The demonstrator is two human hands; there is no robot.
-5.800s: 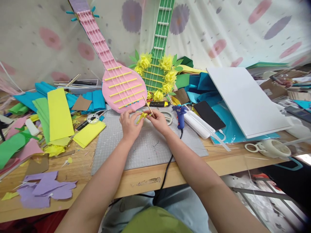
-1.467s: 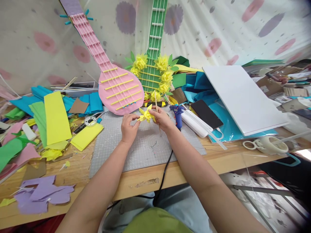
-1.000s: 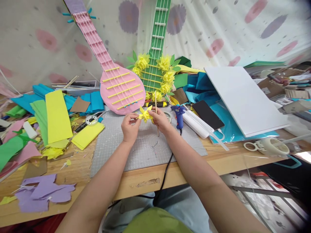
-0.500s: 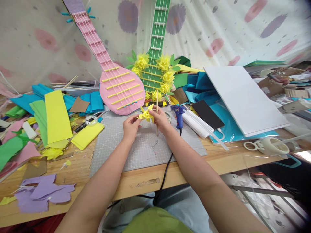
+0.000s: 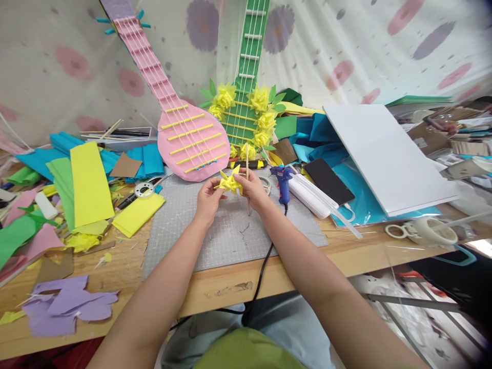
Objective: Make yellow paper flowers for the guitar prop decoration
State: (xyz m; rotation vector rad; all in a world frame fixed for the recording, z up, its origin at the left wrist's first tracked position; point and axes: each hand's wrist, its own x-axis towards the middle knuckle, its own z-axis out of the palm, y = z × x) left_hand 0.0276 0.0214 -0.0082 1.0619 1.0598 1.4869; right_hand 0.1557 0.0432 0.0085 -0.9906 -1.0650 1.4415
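Between my two hands, above the grey cutting mat (image 5: 230, 241), is a yellow paper flower (image 5: 230, 182) with pointed petals. My left hand (image 5: 209, 199) pinches its left side with closed fingers. On the other side my right hand (image 5: 253, 190) grips the flower's right edge, and a thin wooden stick (image 5: 248, 207) stands upright in that same hand. Behind the hands, a pink paper lute (image 5: 194, 143) leans at the left. A green paper instrument (image 5: 241, 120) trimmed with yellow flowers and green leaves stands beside it.
A blue glue gun (image 5: 283, 183) rests right of my hands, its black cable (image 5: 265, 266) running over the table edge. Further right are a black phone (image 5: 329, 181) and a white board (image 5: 388, 159). Yellow crepe paper (image 5: 91, 184) and purple scraps (image 5: 71, 305) lie left.
Both hands stay on the flower and have shifted only slightly. The flower and the stick have tilted a little; everything else lies as before.
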